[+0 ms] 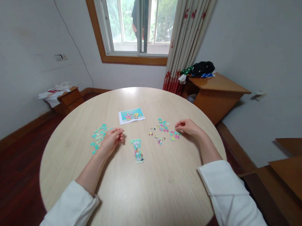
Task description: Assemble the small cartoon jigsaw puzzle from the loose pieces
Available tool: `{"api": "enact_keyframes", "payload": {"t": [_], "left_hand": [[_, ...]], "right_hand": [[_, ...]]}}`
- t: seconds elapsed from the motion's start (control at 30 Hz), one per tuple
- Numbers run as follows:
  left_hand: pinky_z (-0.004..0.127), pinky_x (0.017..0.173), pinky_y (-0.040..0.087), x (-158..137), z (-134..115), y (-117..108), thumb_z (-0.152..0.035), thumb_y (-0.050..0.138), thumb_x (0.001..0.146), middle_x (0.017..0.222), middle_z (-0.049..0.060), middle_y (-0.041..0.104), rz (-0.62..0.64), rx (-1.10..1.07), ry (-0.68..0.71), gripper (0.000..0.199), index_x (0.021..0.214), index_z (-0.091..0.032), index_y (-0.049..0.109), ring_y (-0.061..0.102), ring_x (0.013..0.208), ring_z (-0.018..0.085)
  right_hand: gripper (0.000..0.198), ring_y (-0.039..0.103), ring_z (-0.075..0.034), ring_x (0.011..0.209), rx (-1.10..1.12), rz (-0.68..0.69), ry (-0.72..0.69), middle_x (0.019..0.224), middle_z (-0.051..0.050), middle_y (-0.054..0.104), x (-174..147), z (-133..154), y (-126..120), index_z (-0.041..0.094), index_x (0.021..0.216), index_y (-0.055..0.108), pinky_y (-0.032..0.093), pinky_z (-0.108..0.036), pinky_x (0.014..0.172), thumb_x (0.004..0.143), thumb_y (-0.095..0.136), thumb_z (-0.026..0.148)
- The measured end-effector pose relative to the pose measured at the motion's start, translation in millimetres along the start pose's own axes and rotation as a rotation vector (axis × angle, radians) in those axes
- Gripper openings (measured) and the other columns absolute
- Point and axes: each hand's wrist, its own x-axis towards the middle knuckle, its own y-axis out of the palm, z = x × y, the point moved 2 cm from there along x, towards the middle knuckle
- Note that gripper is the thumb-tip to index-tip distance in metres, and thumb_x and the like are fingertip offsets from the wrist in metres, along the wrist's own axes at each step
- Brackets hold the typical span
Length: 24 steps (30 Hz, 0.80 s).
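While a narrow strip of joined, multicoloured jigsaw pieces point(137, 151) showing a pale cartoon figure lies flat near the middle of the round, pale wood-grain worktop point(146, 198), loose pieces sit on both sides of it. To its left is a spread of small turquoise and pale-green jigsaw pieces point(98, 136); the left hand point(112, 139) is at that spread's right edge, its fingers loosely curled, and I cannot tell whether it grips anything. To the strip's right are scattered turquoise, pink and yellow jigsaw pieces point(163, 126). The right hand point(188, 127) is at their right edge, thumb and forefinger drawn together; whether a piece is between them cannot be told. Beyond the strip lies a white-edged rectangular paper sheet point(132, 116) printed with cartoon figures on turquoise. Farther out, a wood-framed sliding window point(122, 22) stands beside a pale, red-patterned fabric curtain point(184, 32), and dark polka-dotted cloth point(202, 69) rests on a brown wooden cabinet point(217, 95).
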Motion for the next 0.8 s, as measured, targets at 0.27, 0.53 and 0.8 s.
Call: {"api": "enact_keyframes", "payload": {"t": [0.27, 0.53, 0.8], "left_hand": [[0.019, 0.044, 0.036, -1, 0, 0, -0.023, 0.07, 0.056, 0.051, -0.004, 0.052, 0.004, -0.003, -0.002, 0.023, 0.069, -0.011, 0.056, 0.047, 0.042, 0.006], [0.019, 0.044, 0.036, -1, -1, 0, -0.024, 0.071, 0.055, 0.05, -0.004, 0.052, 0.006, 0.005, -0.004, 0.024, 0.069, -0.012, 0.055, 0.046, 0.042, 0.006], [0.019, 0.044, 0.036, 1, 1, -2, -0.024, 0.071, 0.056, 0.051, -0.004, 0.053, 0.008, 0.004, -0.01, 0.024, 0.07, -0.012, 0.055, 0.047, 0.042, 0.006]], "right_hand": [[0.02, 0.04, -0.007, 0.044, 0.099, 0.127, 0.112, 0.047, 0.004, 0.05, -12, -2, -18, 0.015, 0.062, 0.056, 0.026, -0.022, 0.043, 0.051, 0.068, 0.025], [0.026, 0.033, -0.006, 0.042, -0.072, 0.162, 0.095, 0.042, 0.007, 0.042, -3, -13, -27, 0.015, 0.057, 0.052, 0.021, -0.021, 0.043, 0.047, 0.072, 0.029], [0.03, 0.034, -0.006, 0.044, -0.139, 0.155, 0.084, 0.045, 0.006, 0.042, 1, -16, -26, 0.016, 0.057, 0.052, 0.021, -0.023, 0.044, 0.048, 0.074, 0.034]]}}
